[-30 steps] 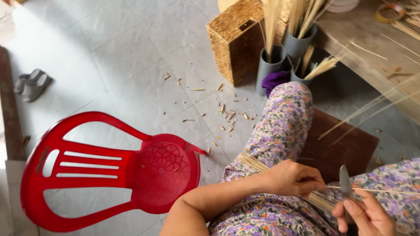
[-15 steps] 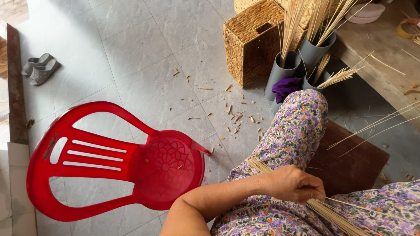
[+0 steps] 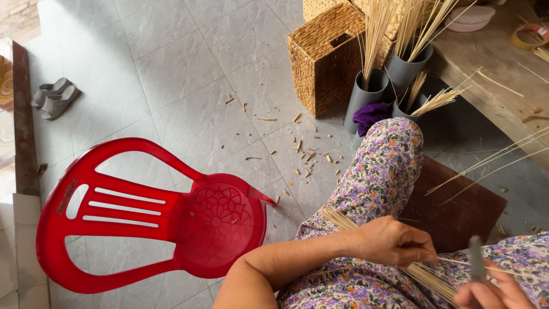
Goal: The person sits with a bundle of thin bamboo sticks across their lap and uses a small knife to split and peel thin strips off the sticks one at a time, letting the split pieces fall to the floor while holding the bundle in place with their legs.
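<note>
- Left hand [image 3: 394, 243] grips a bundle of straws [image 3: 423, 274] on the lap.
- Right hand [image 3: 494, 292] holds a knife [image 3: 476, 258].
- Trimmings [image 3: 303, 154] litter the floor; many straws wait in the gray tubes [image 3: 366, 97].

Right hand [image 3: 492, 289]: coming back into the lower right corner, after being out of sight half a second ago.
Knife [image 3: 476, 258]: showing again in that hand, blade pointing up (blurred).
Left hand [image 3: 394, 243]: sitting slightly further right on the bundle of straws [image 3: 426, 274].
Thin straw [image 3: 457, 262]: now stretching between the two hands.
View: tilting, the red chair [image 3: 148, 214] sliding lower.
</note>
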A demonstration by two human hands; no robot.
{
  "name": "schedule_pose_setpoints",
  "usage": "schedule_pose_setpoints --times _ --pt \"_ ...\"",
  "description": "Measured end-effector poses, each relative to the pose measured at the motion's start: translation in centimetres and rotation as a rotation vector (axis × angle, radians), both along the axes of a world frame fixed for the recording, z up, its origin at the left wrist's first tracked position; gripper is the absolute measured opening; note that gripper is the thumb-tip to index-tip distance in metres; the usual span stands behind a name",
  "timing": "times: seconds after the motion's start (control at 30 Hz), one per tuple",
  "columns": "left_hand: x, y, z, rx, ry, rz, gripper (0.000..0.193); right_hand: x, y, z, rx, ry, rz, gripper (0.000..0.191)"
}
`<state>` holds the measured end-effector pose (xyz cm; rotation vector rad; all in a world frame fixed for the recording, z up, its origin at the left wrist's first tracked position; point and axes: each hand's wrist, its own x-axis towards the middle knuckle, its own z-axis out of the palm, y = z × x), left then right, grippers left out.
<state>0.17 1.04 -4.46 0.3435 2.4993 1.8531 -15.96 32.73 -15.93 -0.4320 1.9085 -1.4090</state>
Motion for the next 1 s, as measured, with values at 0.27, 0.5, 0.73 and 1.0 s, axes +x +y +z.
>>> schedule_pose_setpoints --times 0.27,0.5,0.73,1.0 --pt "0.4 -0.5 -0.1 0.017 -0.011 0.021 0.023 0.3 1.9 0.8 -0.226 0.043 -0.045 0.053" --pt "0.4 -0.7 -0.1 0.041 -0.009 0.022 0.022 -2.0 2.3 1.2 -0.215 0.097 -0.033 0.054" --pt "0.3 -0.3 -0.3 0.007 0.039 0.063 0.022 1.0 -0.4 0.6 -0.198 0.016 0.081 0.051" --pt "0.6 -1.0 -0.9 0.030 0.078 0.055 0.022 -2.1 1.6 1.2 -0.240 0.186 -0.069 0.053"
